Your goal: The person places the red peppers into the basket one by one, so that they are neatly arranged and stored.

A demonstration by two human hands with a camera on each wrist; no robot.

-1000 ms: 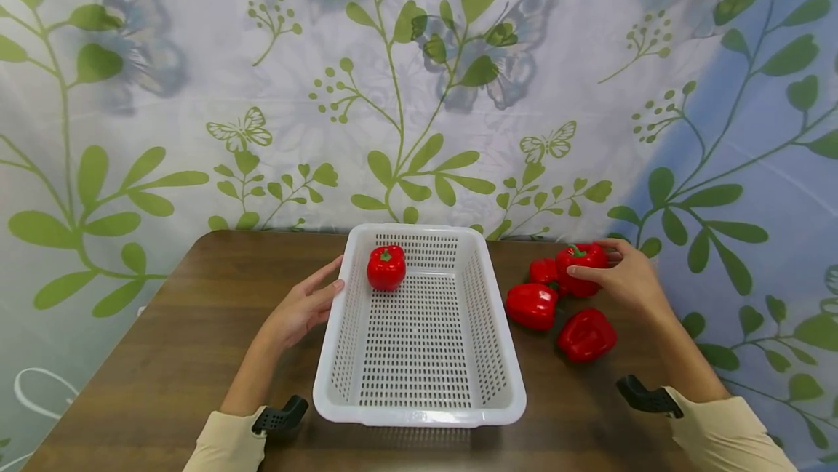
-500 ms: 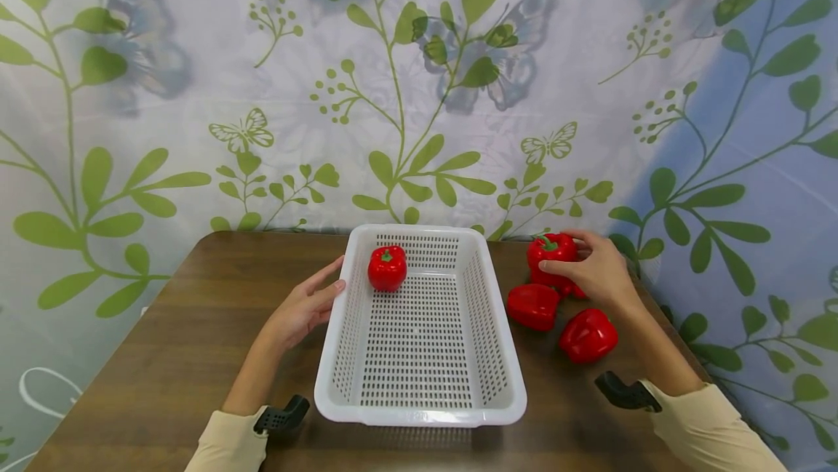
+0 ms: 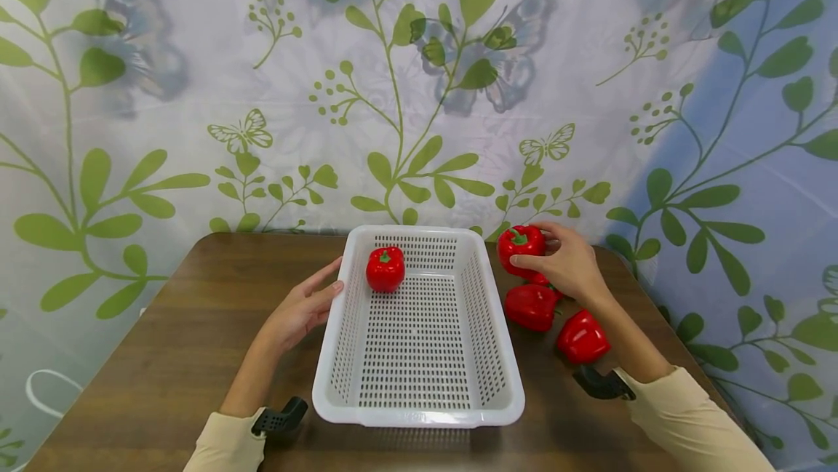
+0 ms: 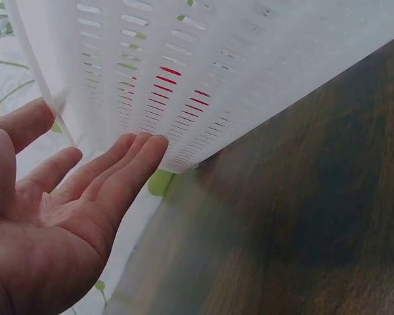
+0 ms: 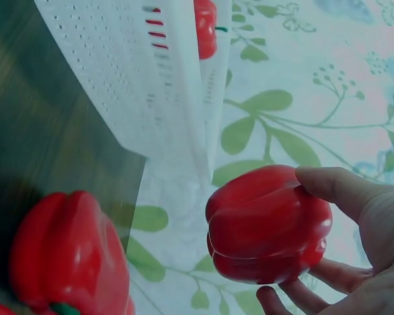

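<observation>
Right wrist | red pepper | pinched in right hand | off palm

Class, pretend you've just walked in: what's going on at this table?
A person's right hand holds a red bell pepper off the table, near the right side of a white basket. The left hand touches the basket's left side. Another red pepper sits inside the basket, and loose peppers lie on the table to its right.
</observation>
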